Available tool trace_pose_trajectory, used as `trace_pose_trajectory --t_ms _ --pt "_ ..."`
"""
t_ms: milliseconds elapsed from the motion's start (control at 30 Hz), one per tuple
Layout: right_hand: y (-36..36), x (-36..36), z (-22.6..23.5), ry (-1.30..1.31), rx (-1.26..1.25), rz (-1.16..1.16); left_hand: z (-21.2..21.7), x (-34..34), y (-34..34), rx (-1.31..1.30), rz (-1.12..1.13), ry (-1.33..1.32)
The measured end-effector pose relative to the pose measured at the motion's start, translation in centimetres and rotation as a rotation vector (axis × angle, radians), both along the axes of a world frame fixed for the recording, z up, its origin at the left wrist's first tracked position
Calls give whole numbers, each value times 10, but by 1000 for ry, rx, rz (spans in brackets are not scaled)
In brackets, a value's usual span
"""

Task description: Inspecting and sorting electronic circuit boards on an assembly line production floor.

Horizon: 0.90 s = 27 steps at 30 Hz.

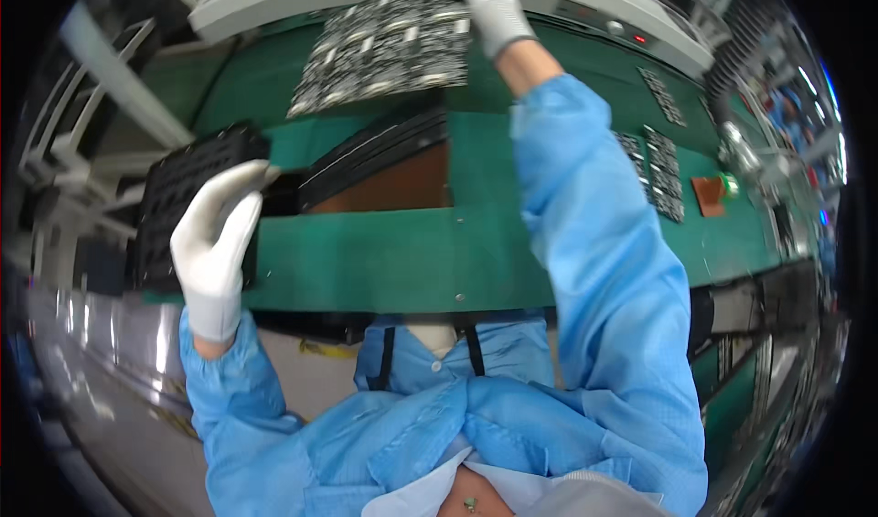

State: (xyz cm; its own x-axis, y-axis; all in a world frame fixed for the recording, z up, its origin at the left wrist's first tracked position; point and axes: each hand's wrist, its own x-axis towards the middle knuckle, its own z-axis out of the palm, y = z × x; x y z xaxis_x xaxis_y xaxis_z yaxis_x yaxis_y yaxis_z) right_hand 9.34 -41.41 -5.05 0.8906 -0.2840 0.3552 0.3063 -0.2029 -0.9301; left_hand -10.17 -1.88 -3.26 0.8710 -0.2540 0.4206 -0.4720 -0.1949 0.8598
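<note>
Behind the large black-and-white patterned panel (393, 46), a long white housing (265, 5) is running along the green tabletop (357, 261). Long, flat black pieces (375, 157) are lying before the panel, a black slotted tray (166, 188) is sitting left, and narrow patterned boards (665, 174) are resting right, beside a brown square piece (706, 197).

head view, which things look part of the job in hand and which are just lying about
Seemingly in use: patterned panel, right hand at its corner; black tray, by the left hand.
Probably just lying about: patterned strips on the right; orange-brown piece beside them.
</note>
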Motion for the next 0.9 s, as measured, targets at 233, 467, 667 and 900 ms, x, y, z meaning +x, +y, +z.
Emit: trace_pose_trajectory --t_ms 233,467,667,900 --pt "50 -49 11 -130 442 122 -22 24 8 -547 15 233" --pt "69 -100 10 -314 572 88 -45 73 2 -1053 -135 583" --pt "107 -132 10 -598 419 -63 -38 55 -31 -1226 -806 725" --pt "94 -152 18 -360 -213 123 -1 59 -31 -771 -123 142"
